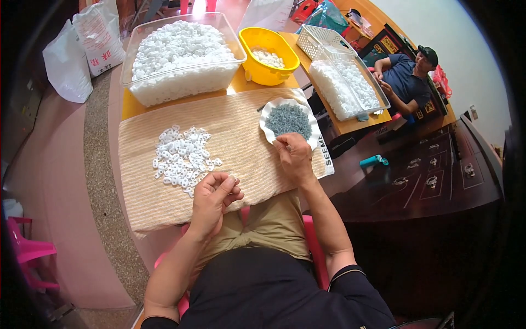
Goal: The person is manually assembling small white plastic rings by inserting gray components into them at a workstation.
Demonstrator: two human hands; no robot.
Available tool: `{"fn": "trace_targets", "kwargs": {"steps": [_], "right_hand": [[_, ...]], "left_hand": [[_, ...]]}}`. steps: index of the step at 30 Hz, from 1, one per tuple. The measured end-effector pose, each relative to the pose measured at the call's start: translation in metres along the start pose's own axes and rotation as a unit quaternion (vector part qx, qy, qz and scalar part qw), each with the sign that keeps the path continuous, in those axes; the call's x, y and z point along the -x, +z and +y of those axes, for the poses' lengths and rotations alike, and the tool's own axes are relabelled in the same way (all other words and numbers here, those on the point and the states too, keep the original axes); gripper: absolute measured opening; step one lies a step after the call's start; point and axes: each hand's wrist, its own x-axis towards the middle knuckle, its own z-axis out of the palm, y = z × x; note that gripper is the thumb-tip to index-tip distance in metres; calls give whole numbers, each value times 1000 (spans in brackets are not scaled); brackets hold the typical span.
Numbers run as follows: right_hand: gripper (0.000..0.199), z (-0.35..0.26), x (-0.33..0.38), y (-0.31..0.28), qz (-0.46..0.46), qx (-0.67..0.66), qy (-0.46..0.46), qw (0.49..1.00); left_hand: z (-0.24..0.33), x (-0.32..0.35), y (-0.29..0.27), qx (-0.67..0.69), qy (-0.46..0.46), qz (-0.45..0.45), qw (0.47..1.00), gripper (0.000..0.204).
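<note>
My left hand is raised over the near edge of a striped beige towel, its thumb and forefinger pinched on a small white plastic piece. A loose heap of similar white plastic pieces with holes lies on the towel just beyond it. To the right, my right hand hangs over the near rim of a white scalloped dish. Its fingertips are pressed together; what they hold, if anything, is too small to make out. The dish holds a mound of thin grey pieces, apparently small screws.
Behind the towel stand a clear tub full of white pieces and a yellow basin. A second table at right bears another clear bin and a white basket. A person sits beyond. White sacks stand far left.
</note>
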Motion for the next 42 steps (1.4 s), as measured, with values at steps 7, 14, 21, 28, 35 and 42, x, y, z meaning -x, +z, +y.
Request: {"fn": "trace_targets", "kwargs": {"steps": [7,14,21,28,35,42], "right_hand": [[10,4,-2,-2,4,-67,87,994],[12,-13,7,-2,-38,-180,114,976],[14,-57,25,12,-228,-507,271,786],[13,-64,35,21,-262,-499,255,786],[15,-63,37,23,-261,-471,241,808],[16,-61,41,24,-261,-461,266,805]], "left_hand": [[-4,-1,-5,8,1,-1,1000,9],[-2,-2,-3,-5,10,36,999,12],[-4,-4,-4,10,-10,48,999,18],[-6,-3,-6,15,-32,53,998,18],[-8,-4,-7,12,-34,59,998,17],[-9,-5,-8,10,-38,65,997,19]]}}
